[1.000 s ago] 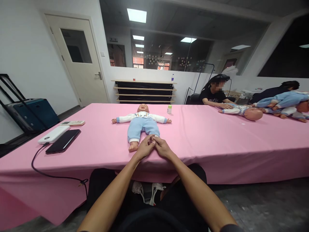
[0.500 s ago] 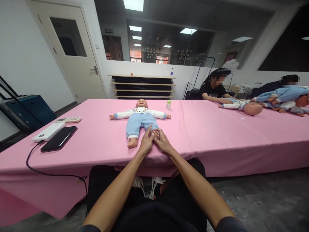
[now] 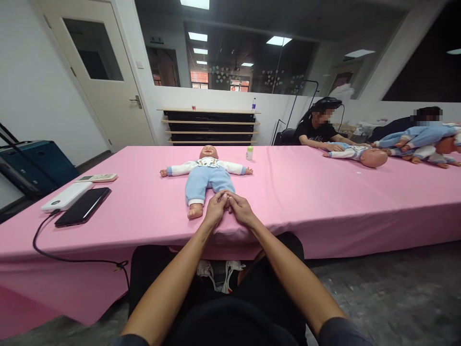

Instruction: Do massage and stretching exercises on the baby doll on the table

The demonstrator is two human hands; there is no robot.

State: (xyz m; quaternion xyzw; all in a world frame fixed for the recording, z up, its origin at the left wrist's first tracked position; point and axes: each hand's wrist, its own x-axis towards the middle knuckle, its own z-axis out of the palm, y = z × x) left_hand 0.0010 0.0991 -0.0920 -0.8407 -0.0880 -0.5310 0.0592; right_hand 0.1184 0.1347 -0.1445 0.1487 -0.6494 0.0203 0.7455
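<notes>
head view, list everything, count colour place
table: 1, pink, centre
nearest doll: 1, white/blue, centre, face up
other dolls: several overlapping, white/blue, right
small bottle: 1, white/green, table's back edge
phone: 1, black, left
power bank: 1, white, left
remote: 1, pale, left
cable: 1, black, left edge
suitcase: 1, teal, left
door: 1, cream, back
shelf: 1, black, back
shelf bottle: 1, purple, back
window: 1, dark, back
people: 2, dark-clothed, right
shoes: 2, black/white, below
left hand, right hand: 1 each, bare, at doll's foot
</notes>
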